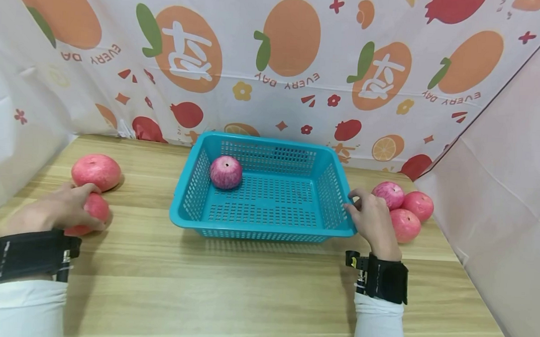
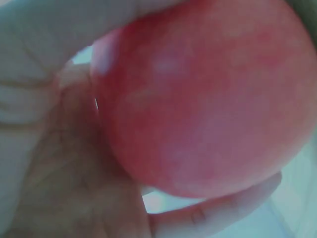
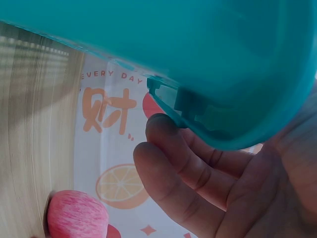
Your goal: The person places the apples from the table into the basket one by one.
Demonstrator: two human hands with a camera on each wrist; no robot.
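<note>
On the left, my left hand (image 1: 57, 207) grips a pinkish-red apple (image 1: 97, 207), thumb and fingers around its sides. That apple (image 2: 208, 99) fills most of the left wrist view, against the palm. Just behind it another red apple (image 1: 96, 172) sits on the table. My right hand (image 1: 373, 218) holds the right end of a turquoise plastic basket (image 1: 267, 232) by the rim. In the right wrist view, curled fingers (image 3: 173, 178) reach under the basket's rim (image 3: 237, 144). A purplish striped apple (image 1: 226, 172) lies inside the basket, at its left end.
Right beside my right hand, a striped apple (image 1: 388, 195) and two red apples (image 1: 418, 205) are grouped on the wooden table (image 1: 228, 297). A fruit-printed cloth (image 1: 281, 108) hangs behind the basket, and pale cloth walls (image 1: 505, 163) stand at both sides.
</note>
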